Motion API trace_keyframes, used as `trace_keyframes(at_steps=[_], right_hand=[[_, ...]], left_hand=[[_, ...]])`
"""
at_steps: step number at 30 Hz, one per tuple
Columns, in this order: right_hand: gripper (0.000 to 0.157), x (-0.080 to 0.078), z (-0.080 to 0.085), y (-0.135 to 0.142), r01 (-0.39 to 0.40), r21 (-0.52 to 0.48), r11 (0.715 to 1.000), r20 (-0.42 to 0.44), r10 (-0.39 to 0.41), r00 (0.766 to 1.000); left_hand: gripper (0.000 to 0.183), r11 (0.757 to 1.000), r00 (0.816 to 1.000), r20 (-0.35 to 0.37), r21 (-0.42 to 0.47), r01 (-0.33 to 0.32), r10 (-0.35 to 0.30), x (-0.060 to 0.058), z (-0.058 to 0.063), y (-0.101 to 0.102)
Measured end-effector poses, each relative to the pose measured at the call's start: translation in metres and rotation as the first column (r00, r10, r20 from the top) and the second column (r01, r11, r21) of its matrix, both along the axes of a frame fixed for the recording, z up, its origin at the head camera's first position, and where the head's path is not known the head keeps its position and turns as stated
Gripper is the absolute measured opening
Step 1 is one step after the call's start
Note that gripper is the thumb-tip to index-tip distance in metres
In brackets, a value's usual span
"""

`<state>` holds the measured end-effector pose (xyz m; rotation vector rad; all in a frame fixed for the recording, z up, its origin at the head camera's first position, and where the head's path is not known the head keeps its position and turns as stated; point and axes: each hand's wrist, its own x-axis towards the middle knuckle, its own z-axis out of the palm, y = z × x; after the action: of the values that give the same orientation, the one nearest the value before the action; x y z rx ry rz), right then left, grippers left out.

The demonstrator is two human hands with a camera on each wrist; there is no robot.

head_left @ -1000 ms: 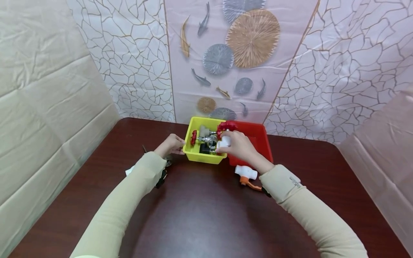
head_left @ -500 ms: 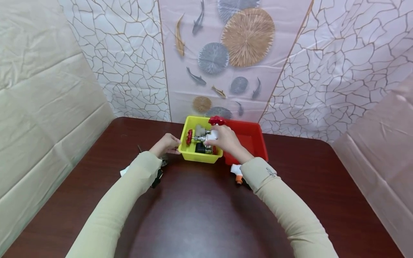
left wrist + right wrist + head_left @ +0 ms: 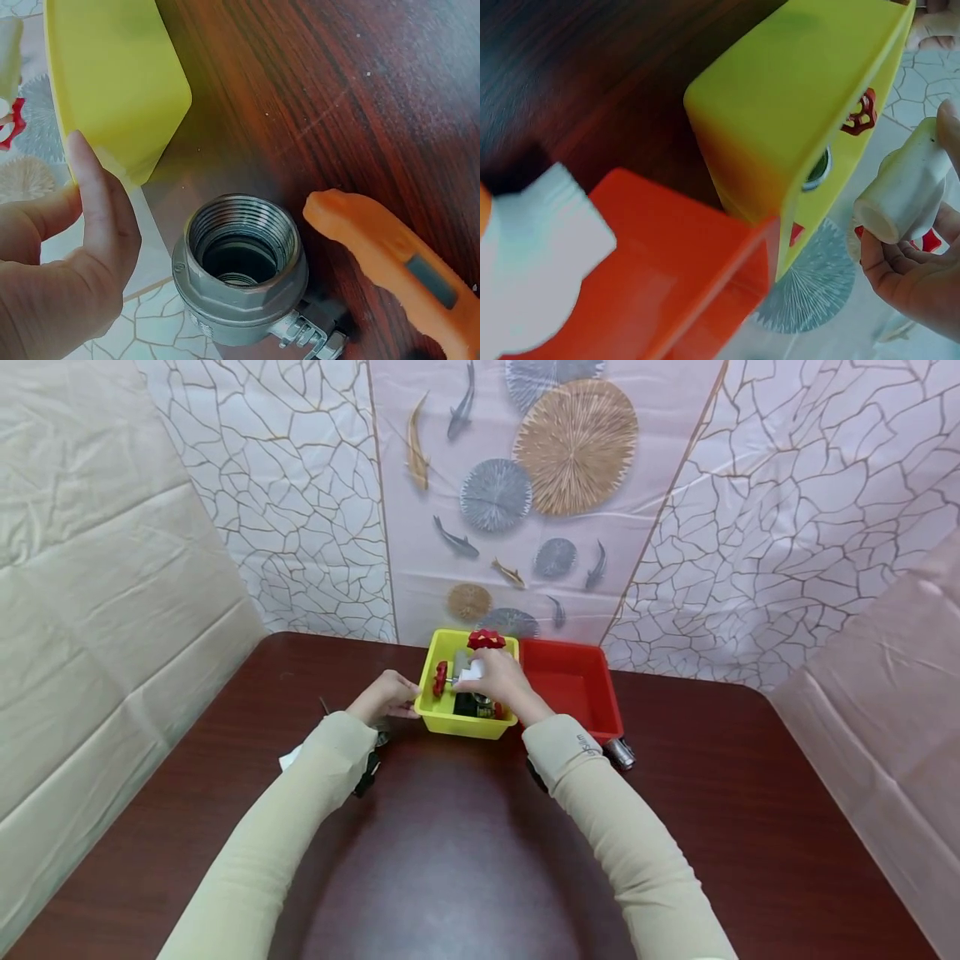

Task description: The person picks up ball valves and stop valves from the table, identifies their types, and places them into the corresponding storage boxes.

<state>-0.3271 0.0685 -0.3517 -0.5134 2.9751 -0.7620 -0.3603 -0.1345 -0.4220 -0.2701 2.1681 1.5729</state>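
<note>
My right hand (image 3: pixel 498 677) grips a white plastic valve (image 3: pixel 904 184) with a red handwheel (image 3: pixel 486 639), held over the yellow bin (image 3: pixel 465 725). Part of the valve is hidden behind the fingers. In the bin lie a valve with a red wheel (image 3: pixel 440 679), a dark fitting (image 3: pixel 465 704) and other metal parts. My left hand (image 3: pixel 386 695) pinches the bin's left rim at the near corner. Beneath that hand, a steel ball valve (image 3: pixel 240 277) stands with its threaded opening up, beside an orange handle-like piece (image 3: pixel 390 259).
A red bin (image 3: pixel 611 689) stands against the yellow one on the right. By its near corner lies a silver metal part (image 3: pixel 619 753). A white fitting (image 3: pixel 536 262) with an orange bit sits in front of it. Patterned cloth hangs behind the table (image 3: pixel 442 860).
My right hand has moved left with the white valve, from the yellow bin's right side to over its middle. The left hand stays on the rim. The head view shifted slightly.
</note>
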Motion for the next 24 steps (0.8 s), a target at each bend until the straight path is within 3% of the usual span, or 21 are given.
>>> trace_keyframes(at_steps=[3,4,9,12,14,16,18,20,22,24], right_hand=[[0.057,-0.002,-0.004,-0.005,-0.001,0.005,1.000,-0.007,0.001,1.000],[0.057,-0.002,-0.005,-0.006,-0.001,0.008,1.000,-0.008,0.001,1.000],[0.051,-0.007,-0.012,-0.012,0.000,0.053,0.999,0.003,0.000,1.000],[0.046,-0.010,-0.017,-0.013,-0.002,0.095,0.995,0.007,0.002,1.000],[0.044,-0.011,-0.019,-0.014,-0.005,0.110,0.994,0.009,0.004,1.000],[0.043,-0.011,-0.021,-0.016,-0.013,0.123,0.992,0.002,0.012,1.000],[0.043,-0.012,-0.023,-0.018,-0.018,0.120,0.993,0.000,0.018,1.000],[0.043,-0.012,-0.025,-0.020,-0.023,0.118,0.993,-0.002,0.023,1.000],[0.045,-0.012,-0.027,-0.023,-0.022,0.113,0.993,0.002,0.022,1.000],[0.048,-0.011,-0.029,-0.026,-0.020,0.104,0.994,0.012,0.019,1.000]], left_hand=[[0.027,1.000,1.000,0.003,-0.018,-0.013,0.013,0.005,0.005,0.002],[0.031,0.998,0.999,0.019,-0.062,-0.032,0.033,0.015,0.018,0.007],[0.023,1.000,0.999,0.033,-0.010,-0.027,0.027,0.035,0.041,0.008],[0.020,0.999,1.000,0.025,0.027,-0.016,0.016,0.036,0.041,0.006],[0.030,0.999,0.999,0.025,-0.021,-0.024,0.024,0.039,0.046,0.010],[0.028,0.999,1.000,0.018,-0.029,-0.025,0.025,0.030,0.037,0.009],[0.029,0.999,0.999,0.025,-0.040,-0.029,0.030,0.028,0.035,0.011],[0.026,1.000,1.000,0.020,-0.019,-0.021,0.022,0.009,0.013,0.005],[0.024,1.000,1.000,0.019,0.018,-0.007,0.006,-0.018,-0.019,-0.006],[0.021,0.998,1.000,0.012,0.057,0.005,-0.006,-0.038,-0.045,-0.015]])
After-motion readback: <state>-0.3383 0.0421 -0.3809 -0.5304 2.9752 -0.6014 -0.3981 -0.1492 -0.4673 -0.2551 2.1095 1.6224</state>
